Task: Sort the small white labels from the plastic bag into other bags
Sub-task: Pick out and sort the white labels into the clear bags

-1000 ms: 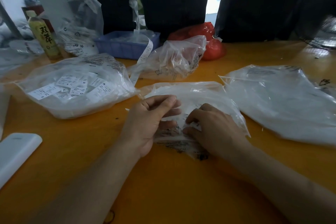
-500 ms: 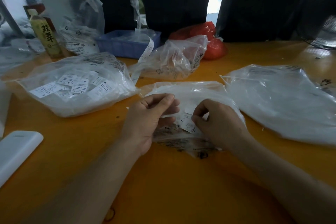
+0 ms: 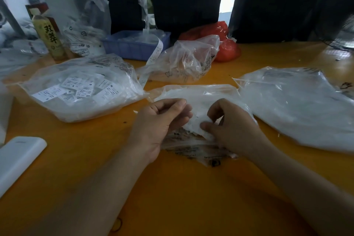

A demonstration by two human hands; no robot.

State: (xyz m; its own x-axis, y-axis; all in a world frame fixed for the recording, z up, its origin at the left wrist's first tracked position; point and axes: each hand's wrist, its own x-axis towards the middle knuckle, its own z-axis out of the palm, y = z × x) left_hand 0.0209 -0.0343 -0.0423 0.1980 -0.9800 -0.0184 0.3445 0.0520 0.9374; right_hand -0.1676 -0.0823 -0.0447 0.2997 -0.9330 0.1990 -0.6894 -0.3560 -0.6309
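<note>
A clear plastic bag (image 3: 201, 92) lies in the middle of the orange table (image 3: 182, 188), its printed mouth toward me. My left hand (image 3: 157, 126) has curled fingers and pinches the bag's thin upper film at the mouth. My right hand (image 3: 235, 130) pinches a small bunch of white labels (image 3: 197, 125) between thumb and forefinger, just above the bag's mouth. At the left, another clear bag (image 3: 80, 90) holds several white size labels. A large flat clear bag (image 3: 298, 107) lies at the right.
A crumpled clear bag (image 3: 183, 63) and a red bag (image 3: 228, 46) sit behind the middle bag. A blue tray (image 3: 134, 46) with a label strip, a green bottle (image 3: 48, 38) and more bags stand at the back left. A white device (image 3: 17, 157) lies at the near left.
My right hand has risen from flat on the bag and drawn a few white labels up out of its mouth. My left hand has stayed on the bag's film.
</note>
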